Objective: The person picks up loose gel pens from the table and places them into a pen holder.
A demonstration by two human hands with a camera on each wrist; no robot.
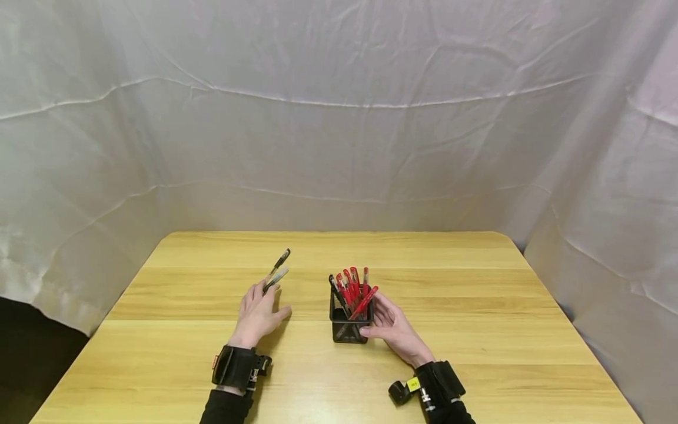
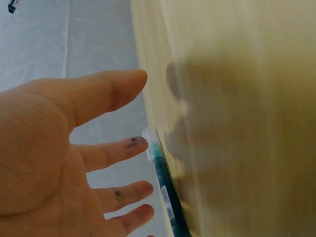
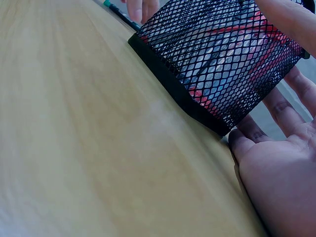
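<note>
On the left of the table, my left hand reaches over two pens with its fingers spread. One is a black-capped pen; the other is a pen with a pale, clear cap. In the left wrist view, the dark green pen lies by the fingertips, and nothing is gripped. My right hand holds a black mesh pen holder by its right side, thumb toward the front. Several red pens and a black pen stand in it. The holder's mesh fills the upper right wrist view.
The light wooden table has rounded far corners. Pale grey cloth hangs behind it and along both sides. Each wrist wears a black strap with a small camera, such as the right wrist camera.
</note>
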